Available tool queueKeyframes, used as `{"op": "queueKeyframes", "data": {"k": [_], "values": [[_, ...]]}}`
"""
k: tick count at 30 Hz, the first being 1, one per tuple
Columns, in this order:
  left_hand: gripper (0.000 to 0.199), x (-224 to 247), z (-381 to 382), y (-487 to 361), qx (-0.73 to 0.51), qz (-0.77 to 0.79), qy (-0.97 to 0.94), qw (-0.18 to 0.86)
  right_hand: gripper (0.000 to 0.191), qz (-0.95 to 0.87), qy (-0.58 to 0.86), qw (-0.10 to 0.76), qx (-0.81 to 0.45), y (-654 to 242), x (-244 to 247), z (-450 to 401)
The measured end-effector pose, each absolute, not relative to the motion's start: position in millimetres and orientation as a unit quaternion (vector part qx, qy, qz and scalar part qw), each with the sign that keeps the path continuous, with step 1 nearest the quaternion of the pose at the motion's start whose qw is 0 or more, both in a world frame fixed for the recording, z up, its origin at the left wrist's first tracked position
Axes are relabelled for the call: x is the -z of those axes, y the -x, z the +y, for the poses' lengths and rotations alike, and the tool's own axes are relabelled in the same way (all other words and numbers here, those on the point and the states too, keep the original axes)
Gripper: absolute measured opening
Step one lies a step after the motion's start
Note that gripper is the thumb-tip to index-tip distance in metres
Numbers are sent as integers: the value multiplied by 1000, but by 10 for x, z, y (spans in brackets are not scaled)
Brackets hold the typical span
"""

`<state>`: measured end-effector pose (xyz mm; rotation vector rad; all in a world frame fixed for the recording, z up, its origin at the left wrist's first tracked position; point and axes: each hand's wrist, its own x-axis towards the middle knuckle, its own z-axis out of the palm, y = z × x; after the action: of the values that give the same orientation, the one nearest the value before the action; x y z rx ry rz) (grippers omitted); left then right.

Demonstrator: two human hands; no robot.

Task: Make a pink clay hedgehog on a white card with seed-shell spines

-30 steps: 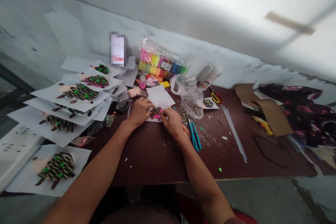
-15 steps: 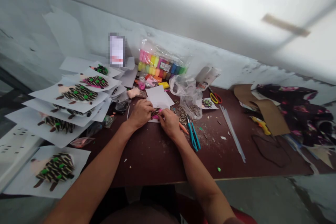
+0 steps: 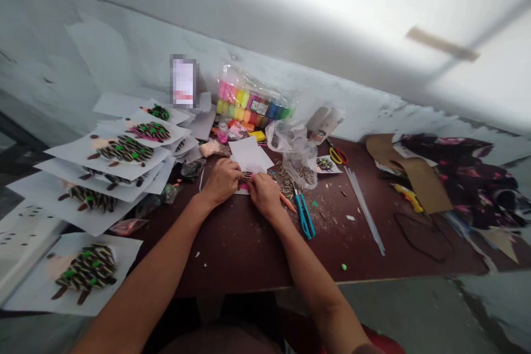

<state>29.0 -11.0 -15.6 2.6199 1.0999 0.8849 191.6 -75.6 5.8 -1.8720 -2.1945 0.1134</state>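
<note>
Both hands meet over a small pink shape studded with striped seeds [image 3: 245, 178], which lies on a white sheet [image 3: 250, 155]. My left hand [image 3: 223, 181] rests at its left side, fingers curled, with fingertips on the seeded edge. From the right, my right hand [image 3: 264, 193] touches the pink part with fingers pinched; anything between them is too small to make out. Loose striped seeds [image 3: 286, 182] are heaped right of my right hand. An orange tool [image 3: 287, 202] and blue-handled scissors [image 3: 305, 215] lie beside it.
Stacked sheets with seeded hedgehog figures [image 3: 124, 149] fill the left. Behind are a bag of coloured clay [image 3: 253, 102], a crumpled plastic bag [image 3: 292, 146] and a white bottle [image 3: 327, 124]. Clear sticks [image 3: 365, 210] and a yellow glue gun [image 3: 409, 197] lie right.
The whole view has shifted slightly. My right hand has turned a little over the pink shape, its fingers drawn closer together; my left hand stays at the left side.
</note>
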Motion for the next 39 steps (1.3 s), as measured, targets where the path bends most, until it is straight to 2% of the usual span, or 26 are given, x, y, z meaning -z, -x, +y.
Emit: {"op": "queueKeyframes", "data": {"k": [9,26,33,39], "values": [[32,168,-122,-307,-282,366,-884,67,21,-751,658,59,-26,-1856,-124,-741],[33,164,-141,-344,-267,370,-888,58,25,-744,666,38,-45,-1821,-202,-741],[32,126,-140,-305,-297,374,-877,51,19,-728,679,59,-72,-1837,-236,-783],[33,129,-125,-277,-299,408,-861,53,16,-704,696,126,-55,-1991,-272,-760]]}}
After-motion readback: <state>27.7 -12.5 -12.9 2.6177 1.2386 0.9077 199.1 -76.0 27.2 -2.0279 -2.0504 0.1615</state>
